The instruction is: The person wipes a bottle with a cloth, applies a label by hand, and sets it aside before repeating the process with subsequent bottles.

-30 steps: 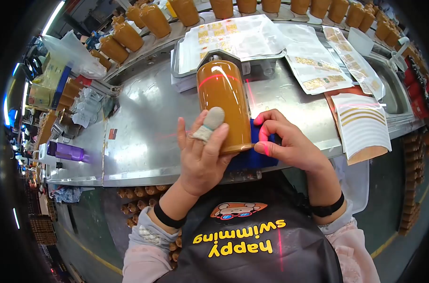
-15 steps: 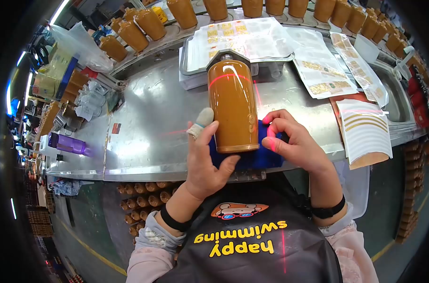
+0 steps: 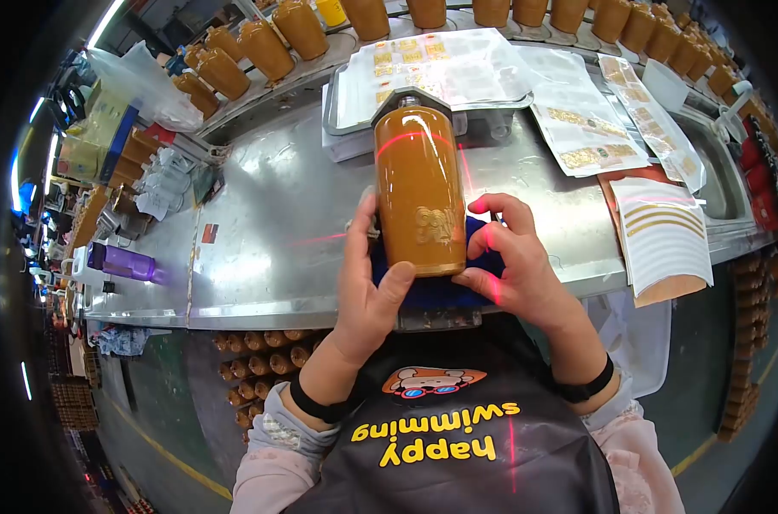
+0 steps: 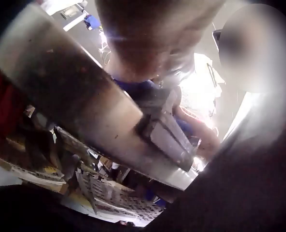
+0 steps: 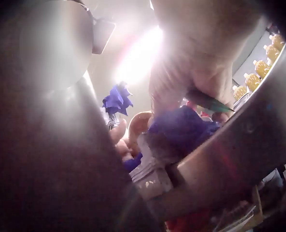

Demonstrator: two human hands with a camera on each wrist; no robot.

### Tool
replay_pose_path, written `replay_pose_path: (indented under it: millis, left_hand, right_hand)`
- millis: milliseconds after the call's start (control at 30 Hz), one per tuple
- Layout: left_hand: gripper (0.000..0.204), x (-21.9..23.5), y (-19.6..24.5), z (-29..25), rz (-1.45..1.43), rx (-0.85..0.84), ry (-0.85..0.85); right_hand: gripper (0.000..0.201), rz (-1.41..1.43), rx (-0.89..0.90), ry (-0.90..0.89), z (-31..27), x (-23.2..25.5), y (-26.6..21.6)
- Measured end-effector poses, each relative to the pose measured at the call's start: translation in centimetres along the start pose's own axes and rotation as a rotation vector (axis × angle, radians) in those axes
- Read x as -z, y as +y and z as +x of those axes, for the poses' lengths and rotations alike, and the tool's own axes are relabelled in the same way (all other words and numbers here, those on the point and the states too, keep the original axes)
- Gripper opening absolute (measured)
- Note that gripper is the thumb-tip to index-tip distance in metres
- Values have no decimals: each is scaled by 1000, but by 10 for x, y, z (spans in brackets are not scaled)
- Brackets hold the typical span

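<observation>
A glossy brown bottle [image 3: 419, 176] lies in front of the person in the head view, its neck at a dark angular holder and its base toward the apron. Raised gold markings [image 3: 433, 224] show near its base. My left hand [image 3: 365, 287] holds the bottle's left side, thumb at the base edge and fingers along the flank, partly hidden by it. At the right of the base, my right hand [image 3: 526, 265] has bent fingers. In the right wrist view a thin dark green pointed piece [image 5: 211, 100] sticks out from that hand. Blue cloth [image 3: 444, 294] lies under the base.
Behind the bottle, printed sticker sheets [image 3: 470, 73] rest on a tray; more sheets [image 3: 577, 120] lie to the right. Rows of brown bottles [image 3: 265, 50] stand along a conveyor at the back. A purple bottle [image 3: 125, 261] lies on the metal table [image 3: 260, 231] at left.
The bottle has turned so its raised markings came into view from the right and moved leftward. My left hand lifted off its top and moved to its left side; my right hand shifted slightly toward the base.
</observation>
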State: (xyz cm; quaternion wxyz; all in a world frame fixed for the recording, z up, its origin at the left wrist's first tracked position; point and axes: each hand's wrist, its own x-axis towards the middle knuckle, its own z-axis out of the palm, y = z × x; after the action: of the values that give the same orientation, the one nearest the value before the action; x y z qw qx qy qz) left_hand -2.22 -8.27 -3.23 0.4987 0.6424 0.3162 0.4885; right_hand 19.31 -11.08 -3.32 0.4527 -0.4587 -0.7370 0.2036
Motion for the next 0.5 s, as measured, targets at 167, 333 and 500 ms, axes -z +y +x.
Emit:
replay_pose_path:
  millis: [167, 333, 500]
  left_hand:
    - [81, -2, 2, 3, 177, 23, 1]
    - [81, -3, 2, 4, 212, 14, 10]
    - [79, -5, 2, 4, 194, -19, 12]
  right_hand:
    - [37, -18, 4, 20, -1, -2, -1]
    - [37, 4, -2, 21, -1, -3, 0]
    - [36, 0, -7, 17, -2, -3, 0]
